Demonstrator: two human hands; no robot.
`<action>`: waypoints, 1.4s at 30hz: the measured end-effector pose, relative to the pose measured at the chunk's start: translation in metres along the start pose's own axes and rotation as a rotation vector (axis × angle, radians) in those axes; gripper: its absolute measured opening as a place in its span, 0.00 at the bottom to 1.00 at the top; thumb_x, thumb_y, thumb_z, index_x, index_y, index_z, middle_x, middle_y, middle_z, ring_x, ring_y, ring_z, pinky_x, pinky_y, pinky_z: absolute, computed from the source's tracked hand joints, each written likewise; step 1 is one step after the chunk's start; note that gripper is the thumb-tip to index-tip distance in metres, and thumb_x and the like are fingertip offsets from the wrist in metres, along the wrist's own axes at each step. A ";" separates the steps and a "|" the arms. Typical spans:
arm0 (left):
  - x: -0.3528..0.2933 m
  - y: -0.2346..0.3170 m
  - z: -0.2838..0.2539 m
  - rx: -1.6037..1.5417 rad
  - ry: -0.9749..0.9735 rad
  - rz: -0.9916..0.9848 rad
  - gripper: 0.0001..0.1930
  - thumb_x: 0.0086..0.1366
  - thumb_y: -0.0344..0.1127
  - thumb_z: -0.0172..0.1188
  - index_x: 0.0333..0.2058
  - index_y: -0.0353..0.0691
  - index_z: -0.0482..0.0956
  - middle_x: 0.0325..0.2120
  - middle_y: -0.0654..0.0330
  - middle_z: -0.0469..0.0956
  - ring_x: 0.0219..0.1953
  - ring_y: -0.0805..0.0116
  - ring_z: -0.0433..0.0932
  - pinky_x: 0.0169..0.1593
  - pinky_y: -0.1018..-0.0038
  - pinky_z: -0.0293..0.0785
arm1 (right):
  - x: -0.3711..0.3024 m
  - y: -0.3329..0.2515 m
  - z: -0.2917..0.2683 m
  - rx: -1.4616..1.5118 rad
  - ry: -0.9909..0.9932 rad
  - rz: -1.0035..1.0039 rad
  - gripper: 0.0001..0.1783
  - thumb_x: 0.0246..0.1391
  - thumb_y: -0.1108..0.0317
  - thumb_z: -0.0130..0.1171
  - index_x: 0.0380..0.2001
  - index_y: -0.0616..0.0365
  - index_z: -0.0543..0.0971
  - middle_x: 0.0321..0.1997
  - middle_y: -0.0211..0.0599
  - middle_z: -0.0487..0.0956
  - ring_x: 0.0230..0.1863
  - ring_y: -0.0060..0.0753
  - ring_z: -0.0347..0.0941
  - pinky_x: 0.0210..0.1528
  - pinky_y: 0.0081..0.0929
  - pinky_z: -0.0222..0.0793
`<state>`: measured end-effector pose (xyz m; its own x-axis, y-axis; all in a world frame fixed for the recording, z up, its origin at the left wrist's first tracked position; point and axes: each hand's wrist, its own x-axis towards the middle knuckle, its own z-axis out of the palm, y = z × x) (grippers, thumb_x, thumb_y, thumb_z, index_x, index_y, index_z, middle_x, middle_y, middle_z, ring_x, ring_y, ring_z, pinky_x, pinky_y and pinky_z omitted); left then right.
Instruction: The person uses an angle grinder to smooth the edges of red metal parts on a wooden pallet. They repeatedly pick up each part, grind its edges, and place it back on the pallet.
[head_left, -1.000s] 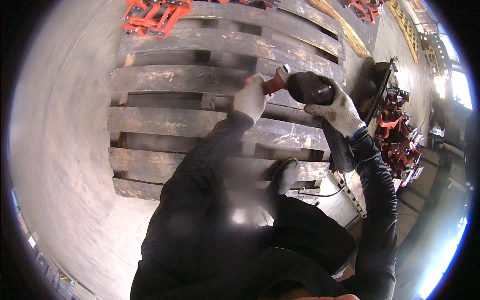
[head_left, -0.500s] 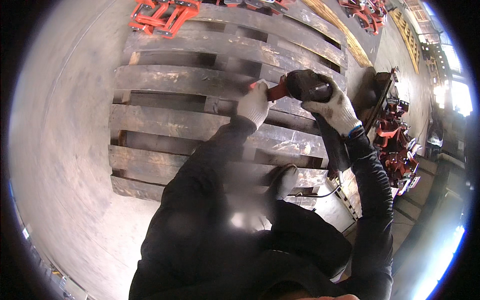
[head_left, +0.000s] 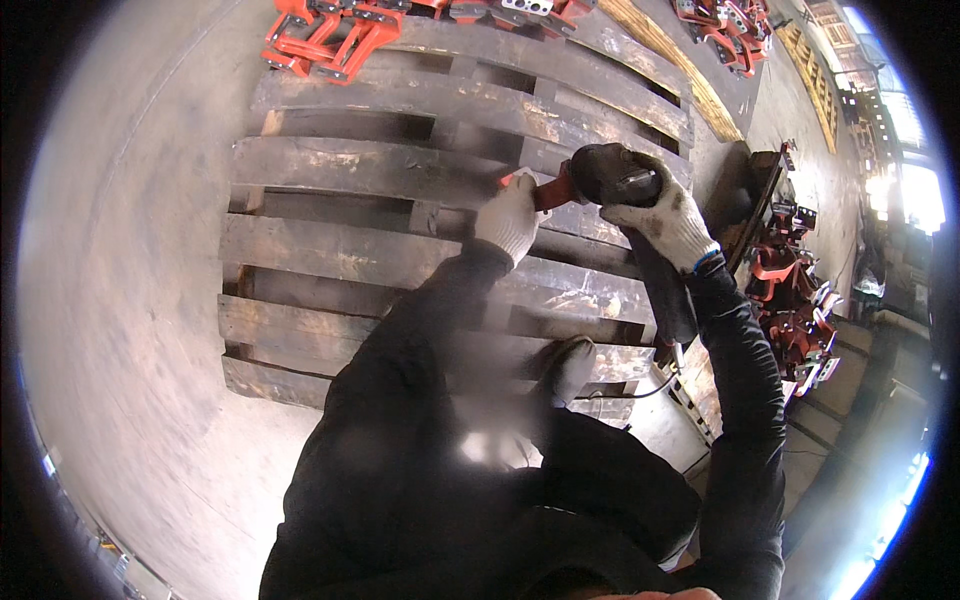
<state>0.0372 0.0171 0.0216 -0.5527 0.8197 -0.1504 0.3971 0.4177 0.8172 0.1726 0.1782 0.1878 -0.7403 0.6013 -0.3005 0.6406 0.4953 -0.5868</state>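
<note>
Above a wooden pallet, my left hand, in a white knit glove, is closed around a red metal bracket. The bracket's right end sticks out towards a dark corded power tool, which looks like an angle grinder. My right hand, gloved too, wraps around the tool near its round head. Its dark body hangs down beside my right forearm, with a cord at the lower end. The head meets or nearly meets the bracket; the exact contact cannot be made out.
Slatted pallet boards lie under my hands. Orange-red metal frames sit at its far left corner. More red brackets are piled on the right. A wooden beam lies at the far right; the power cord trails near my shoe.
Very little differs. The tool's head and my right hand have shifted slightly left along the bracket, and the whole view has tilted a little. Both grips are the same.
</note>
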 end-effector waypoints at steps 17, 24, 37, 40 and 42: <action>0.006 -0.033 0.026 0.071 -0.028 -0.004 0.30 0.65 0.53 0.65 0.59 0.44 0.68 0.54 0.44 0.76 0.51 0.42 0.80 0.55 0.57 0.77 | 0.007 0.052 -0.019 0.188 -0.202 0.124 0.15 0.64 0.72 0.57 0.51 0.50 0.84 0.54 0.44 0.81 0.57 0.40 0.77 0.62 0.31 0.72; 0.005 -0.041 0.037 -0.104 0.089 0.081 0.23 0.64 0.42 0.63 0.53 0.39 0.70 0.44 0.43 0.79 0.44 0.42 0.81 0.45 0.54 0.79 | 0.016 0.115 -0.016 0.110 -0.346 -0.070 0.23 0.71 0.59 0.41 0.57 0.53 0.81 0.63 0.42 0.80 0.65 0.44 0.73 0.72 0.39 0.61; 0.004 -0.023 -0.007 0.331 0.179 0.058 0.34 0.69 0.50 0.59 0.65 0.33 0.61 0.27 0.45 0.80 0.27 0.45 0.82 0.31 0.58 0.79 | -0.091 0.091 0.025 0.739 0.187 0.316 0.47 0.46 0.74 0.77 0.68 0.62 0.64 0.47 0.44 0.82 0.39 0.27 0.81 0.43 0.26 0.80; -0.016 -0.029 -0.027 0.320 0.249 -0.090 0.32 0.73 0.51 0.56 0.65 0.34 0.66 0.22 0.46 0.80 0.25 0.52 0.82 0.30 0.59 0.78 | -0.080 0.081 0.041 0.711 0.293 0.150 0.51 0.43 0.72 0.78 0.71 0.59 0.63 0.59 0.44 0.77 0.56 0.31 0.76 0.57 0.30 0.76; -0.029 -0.055 -0.034 0.009 0.105 -0.008 0.25 0.73 0.48 0.58 0.58 0.34 0.73 0.30 0.50 0.82 0.31 0.59 0.83 0.36 0.62 0.79 | -0.072 0.089 0.059 0.715 0.406 0.104 0.50 0.44 0.71 0.76 0.71 0.53 0.64 0.56 0.39 0.78 0.53 0.31 0.76 0.56 0.30 0.76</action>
<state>0.0067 -0.0432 -0.0005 -0.6296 0.7709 -0.0971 0.3989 0.4280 0.8110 0.2707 0.1421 0.1122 -0.4659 0.8693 -0.1651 0.3160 -0.0108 -0.9487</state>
